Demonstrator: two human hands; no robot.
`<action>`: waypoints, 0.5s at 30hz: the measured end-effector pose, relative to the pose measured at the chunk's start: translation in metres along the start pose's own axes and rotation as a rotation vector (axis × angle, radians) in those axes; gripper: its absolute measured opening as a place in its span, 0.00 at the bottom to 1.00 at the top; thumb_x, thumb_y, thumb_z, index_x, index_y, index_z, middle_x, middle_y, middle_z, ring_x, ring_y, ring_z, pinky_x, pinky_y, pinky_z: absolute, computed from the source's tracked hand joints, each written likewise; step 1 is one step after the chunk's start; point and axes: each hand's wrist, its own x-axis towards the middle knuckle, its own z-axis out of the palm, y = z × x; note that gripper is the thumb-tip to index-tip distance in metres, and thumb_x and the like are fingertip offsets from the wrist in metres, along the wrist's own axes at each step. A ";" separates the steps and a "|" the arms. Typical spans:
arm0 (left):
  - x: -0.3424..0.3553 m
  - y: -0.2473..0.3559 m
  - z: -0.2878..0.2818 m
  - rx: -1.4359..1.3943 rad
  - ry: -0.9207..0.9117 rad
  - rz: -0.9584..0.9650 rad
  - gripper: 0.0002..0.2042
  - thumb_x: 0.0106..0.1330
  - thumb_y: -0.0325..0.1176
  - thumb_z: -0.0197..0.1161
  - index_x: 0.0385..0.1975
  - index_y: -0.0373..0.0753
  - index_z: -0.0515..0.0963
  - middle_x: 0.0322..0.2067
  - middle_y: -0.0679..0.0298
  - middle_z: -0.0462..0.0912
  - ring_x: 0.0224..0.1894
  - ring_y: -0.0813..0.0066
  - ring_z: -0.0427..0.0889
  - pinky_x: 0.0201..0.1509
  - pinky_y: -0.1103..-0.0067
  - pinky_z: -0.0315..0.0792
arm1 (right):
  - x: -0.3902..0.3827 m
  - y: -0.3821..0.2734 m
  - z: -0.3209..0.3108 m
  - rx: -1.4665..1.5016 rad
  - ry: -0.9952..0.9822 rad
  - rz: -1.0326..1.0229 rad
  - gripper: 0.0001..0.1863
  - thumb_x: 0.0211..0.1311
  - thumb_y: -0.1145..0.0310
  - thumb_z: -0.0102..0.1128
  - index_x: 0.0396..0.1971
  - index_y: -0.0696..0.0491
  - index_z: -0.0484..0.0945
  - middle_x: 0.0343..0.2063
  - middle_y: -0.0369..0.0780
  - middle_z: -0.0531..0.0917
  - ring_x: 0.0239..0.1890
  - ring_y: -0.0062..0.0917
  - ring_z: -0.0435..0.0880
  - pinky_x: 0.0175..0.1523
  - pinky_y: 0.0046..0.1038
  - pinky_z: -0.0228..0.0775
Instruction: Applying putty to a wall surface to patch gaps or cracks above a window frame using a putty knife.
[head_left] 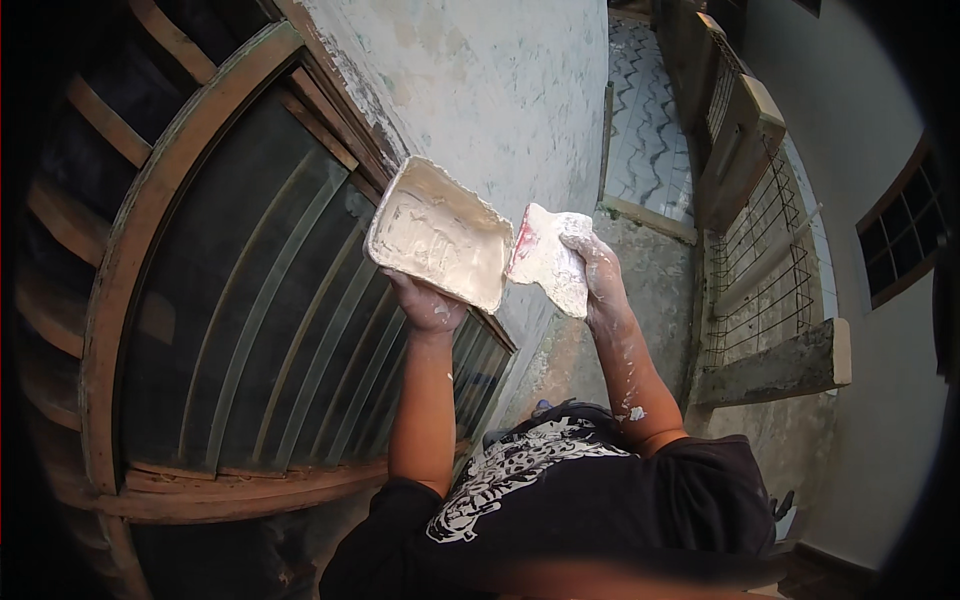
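Note:
My left hand (430,303) grips a rectangular tub (440,235) from below, near its lower edge. Creamy off-white paste coats the inside and rim of the tub. To its right, my right hand (598,268) is closed round a flat spreader (545,255) caked in white paste, with a reddish patch showing along its left edge. The spreader's left edge comes up close to the tub's right rim; whether they touch I cannot tell. White smears cover both hands and my right forearm. The fingers of my left hand are mostly hidden under the tub.
A patchy whitish wall (490,90) rises just beyond the tub. On the left stands a wooden-framed louvre window (270,300) with glass slats. A low concrete wall with wire mesh (765,250) runs along the right, beside a concrete floor (645,290). Marbled tiles (645,130) lie farther off.

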 end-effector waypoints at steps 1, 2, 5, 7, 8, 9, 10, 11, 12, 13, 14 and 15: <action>0.000 0.000 0.001 0.001 -0.004 -0.007 0.50 0.60 0.73 0.54 0.73 0.42 0.50 0.70 0.56 0.58 0.71 0.54 0.61 0.72 0.57 0.62 | 0.000 -0.001 0.000 0.004 0.006 -0.004 0.18 0.66 0.77 0.54 0.54 0.64 0.68 0.43 0.44 0.81 0.41 0.29 0.86 0.47 0.31 0.84; 0.000 0.001 0.002 0.023 0.013 -0.032 0.50 0.60 0.73 0.54 0.73 0.42 0.50 0.70 0.56 0.58 0.70 0.53 0.61 0.72 0.57 0.62 | -0.001 -0.001 0.002 0.014 0.004 -0.027 0.17 0.67 0.77 0.54 0.54 0.63 0.68 0.43 0.44 0.81 0.40 0.29 0.86 0.47 0.31 0.84; -0.004 -0.006 -0.001 0.015 0.034 -0.066 0.50 0.60 0.73 0.53 0.73 0.42 0.49 0.70 0.56 0.58 0.70 0.54 0.62 0.72 0.57 0.62 | 0.000 -0.003 0.001 0.019 -0.008 -0.078 0.17 0.67 0.78 0.53 0.54 0.63 0.68 0.44 0.45 0.80 0.41 0.29 0.86 0.47 0.31 0.84; -0.006 -0.012 -0.004 -0.013 0.041 -0.075 0.50 0.61 0.73 0.53 0.73 0.42 0.50 0.70 0.56 0.58 0.70 0.54 0.62 0.72 0.57 0.62 | 0.000 -0.004 0.003 0.013 -0.019 -0.102 0.17 0.66 0.79 0.53 0.54 0.62 0.67 0.44 0.45 0.80 0.41 0.29 0.86 0.47 0.31 0.84; -0.007 -0.015 -0.005 -0.006 0.037 -0.104 0.49 0.61 0.72 0.52 0.73 0.41 0.50 0.70 0.56 0.58 0.70 0.54 0.62 0.71 0.58 0.62 | -0.001 -0.004 0.009 -0.028 0.026 -0.169 0.17 0.66 0.78 0.54 0.54 0.63 0.67 0.45 0.46 0.80 0.42 0.28 0.86 0.47 0.30 0.83; -0.008 -0.017 -0.006 0.001 0.033 -0.132 0.49 0.62 0.72 0.52 0.73 0.41 0.50 0.70 0.56 0.59 0.70 0.55 0.63 0.71 0.58 0.63 | -0.002 -0.004 0.012 -0.069 0.071 -0.236 0.18 0.66 0.78 0.54 0.55 0.63 0.66 0.46 0.46 0.80 0.42 0.28 0.86 0.48 0.29 0.83; -0.010 -0.019 -0.007 0.001 0.032 -0.134 0.49 0.62 0.72 0.52 0.73 0.41 0.50 0.70 0.56 0.59 0.70 0.55 0.63 0.71 0.58 0.63 | -0.001 -0.003 0.011 -0.068 0.072 -0.237 0.18 0.66 0.78 0.54 0.55 0.63 0.66 0.46 0.46 0.80 0.42 0.28 0.86 0.48 0.29 0.83; -0.012 -0.021 -0.008 0.046 -0.002 -0.171 0.47 0.63 0.71 0.51 0.73 0.40 0.51 0.69 0.56 0.60 0.69 0.55 0.63 0.71 0.60 0.63 | 0.001 -0.002 0.010 -0.089 0.071 -0.307 0.18 0.66 0.78 0.54 0.55 0.63 0.66 0.47 0.46 0.79 0.44 0.28 0.85 0.49 0.29 0.82; -0.015 -0.024 -0.010 0.090 -0.037 -0.209 0.46 0.65 0.70 0.51 0.72 0.39 0.52 0.69 0.56 0.61 0.69 0.56 0.64 0.70 0.61 0.63 | 0.003 -0.002 0.009 -0.109 0.069 -0.376 0.18 0.66 0.79 0.54 0.55 0.63 0.65 0.48 0.47 0.79 0.45 0.28 0.85 0.50 0.30 0.82; -0.017 -0.026 -0.014 0.092 -0.039 -0.211 0.46 0.65 0.70 0.51 0.72 0.39 0.52 0.69 0.56 0.61 0.69 0.56 0.64 0.70 0.61 0.63 | 0.003 -0.001 0.010 -0.107 0.072 -0.377 0.18 0.66 0.79 0.54 0.55 0.63 0.65 0.48 0.47 0.79 0.45 0.28 0.85 0.50 0.30 0.82; -0.018 -0.029 -0.019 0.097 -0.038 -0.270 0.45 0.66 0.69 0.50 0.72 0.39 0.52 0.69 0.56 0.61 0.69 0.57 0.64 0.70 0.62 0.64 | 0.004 0.000 0.012 -0.109 0.071 -0.428 0.18 0.67 0.79 0.54 0.55 0.63 0.65 0.49 0.47 0.79 0.46 0.28 0.84 0.52 0.30 0.81; -0.020 -0.031 -0.023 0.102 -0.037 -0.328 0.44 0.67 0.68 0.50 0.72 0.39 0.52 0.68 0.56 0.62 0.69 0.57 0.65 0.70 0.62 0.64 | 0.005 0.000 0.013 -0.111 0.071 -0.480 0.19 0.67 0.79 0.54 0.56 0.63 0.65 0.49 0.47 0.78 0.47 0.28 0.84 0.53 0.31 0.81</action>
